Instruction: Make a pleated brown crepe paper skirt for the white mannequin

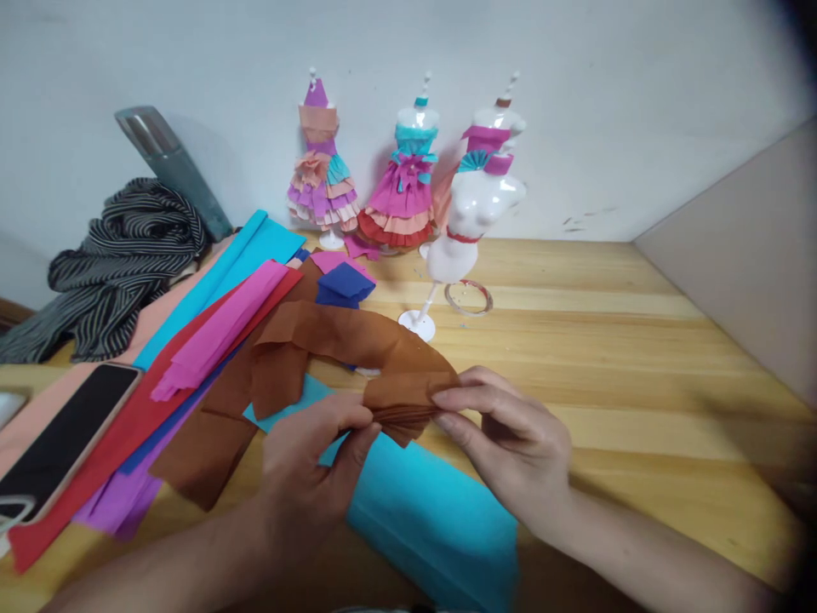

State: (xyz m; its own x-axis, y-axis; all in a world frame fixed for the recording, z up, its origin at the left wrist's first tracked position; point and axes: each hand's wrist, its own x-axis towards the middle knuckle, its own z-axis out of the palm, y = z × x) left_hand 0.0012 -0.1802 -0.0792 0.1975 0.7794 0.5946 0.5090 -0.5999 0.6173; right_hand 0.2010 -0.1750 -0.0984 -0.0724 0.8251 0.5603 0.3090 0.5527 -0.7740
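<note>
A long brown paper strip (357, 332) curves over the table, and its near end is gathered into stacked pleats between my hands. My left hand (319, 460) pinches the left end of the pleats between thumb and fingers. At the right end, the thumb and index finger of my right hand (511, 434) are closed on the same strip. Under the hands lies a turquoise paper sheet (440, 519). More brown paper (208, 451) rests to the left of my left hand.
A bare white mannequin (476, 209) stands mid-table by a wire ring (469, 297). Dressed mannequins (319, 170) line the wall. Coloured papers (220, 328), a phone (64, 438), striped cloth (128, 264) and a grey bottle (172, 170) occupy the left.
</note>
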